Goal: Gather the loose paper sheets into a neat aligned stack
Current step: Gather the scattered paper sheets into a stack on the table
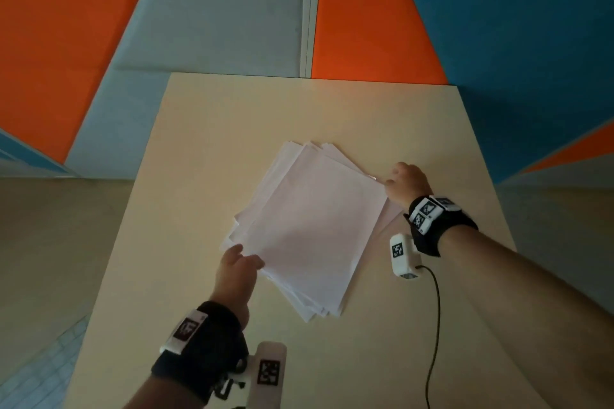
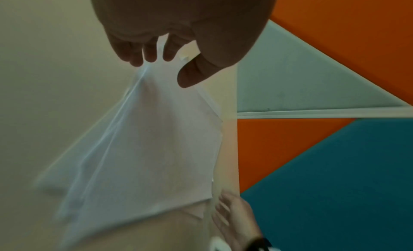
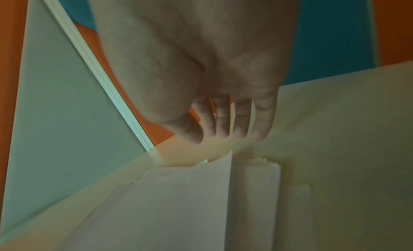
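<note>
Logging what I see on the bench [image 1: 206,143], item by item.

Paper sheets [image 1: 312,222]: white, one loose pile near the middle of the bench, turned at an angle to its edges. Corners fan out unevenly at the far end and at the near end; the sheets overlap but are not squared up. One sheet pokes out from under the pile on the right side.

Left hand [image 1: 236,272]: at the near left corner of the pile. In the left wrist view the fingers [image 2: 149,51] are curled at the paper's edge and the thumb [image 2: 196,73] lies over the top sheet, so I read it as pinching the corner of the paper sheets [image 2: 145,140]. That view is blurred lower down.

Right hand [image 1: 406,183]: at the far right corner of the pile, touching its edge. In the right wrist view the fingers [image 3: 241,120] are straight and close together, tips pointing down just beside the paper; it grips nothing.

Surroundings: wall panels [image 1: 531,26] in orange, grey and blue behind the far edge of the bench. A black cable [image 1: 436,315] trails from the right wrist across the near right part of the bench.
</note>
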`<state>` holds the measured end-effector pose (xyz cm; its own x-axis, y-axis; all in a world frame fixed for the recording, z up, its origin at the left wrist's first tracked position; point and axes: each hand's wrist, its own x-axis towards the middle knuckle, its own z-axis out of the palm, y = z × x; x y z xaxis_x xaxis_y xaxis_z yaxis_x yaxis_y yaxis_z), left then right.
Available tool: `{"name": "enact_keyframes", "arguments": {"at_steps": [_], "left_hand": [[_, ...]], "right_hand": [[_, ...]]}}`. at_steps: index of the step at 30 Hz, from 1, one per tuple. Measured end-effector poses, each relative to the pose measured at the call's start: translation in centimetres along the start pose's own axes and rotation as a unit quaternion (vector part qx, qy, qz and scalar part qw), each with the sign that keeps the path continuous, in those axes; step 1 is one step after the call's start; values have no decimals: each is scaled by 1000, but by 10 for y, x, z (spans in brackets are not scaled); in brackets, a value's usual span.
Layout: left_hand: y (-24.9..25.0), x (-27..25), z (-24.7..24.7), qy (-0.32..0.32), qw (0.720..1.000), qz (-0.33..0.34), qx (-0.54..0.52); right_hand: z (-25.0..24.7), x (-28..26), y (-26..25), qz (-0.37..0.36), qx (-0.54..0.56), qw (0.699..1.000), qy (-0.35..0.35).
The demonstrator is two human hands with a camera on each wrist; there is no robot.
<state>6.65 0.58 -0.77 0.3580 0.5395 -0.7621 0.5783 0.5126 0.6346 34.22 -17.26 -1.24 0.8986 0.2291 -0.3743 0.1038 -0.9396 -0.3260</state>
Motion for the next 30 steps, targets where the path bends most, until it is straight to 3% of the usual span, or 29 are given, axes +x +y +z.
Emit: {"name": "enact_keyframes", "arguments": {"at_steps": [2,5,8,11,14,21,30], "left_hand": [[21,20,-8,40,987,87,129],[53,50,-8,44,914,169,366],[74,69,4,0,851,174,495],[79,81,15,-42,814,176,552],[76,86,21,-46,807,164,566],[89,107,21,-53,798,164,577],[120,136,70,-77,792,189,575]], "right_hand": [[6,-22,12,49,17,999,14],[30,-67,25,118,86,987,-63],[57,-97,28,176,194,959,-110],[75,-106,21,219,328,916,-77],[84,-107,7,219,383,895,-62],[63,-103,11,234,398,885,-67],[42,-71,7,250,402,880,-45]]}}
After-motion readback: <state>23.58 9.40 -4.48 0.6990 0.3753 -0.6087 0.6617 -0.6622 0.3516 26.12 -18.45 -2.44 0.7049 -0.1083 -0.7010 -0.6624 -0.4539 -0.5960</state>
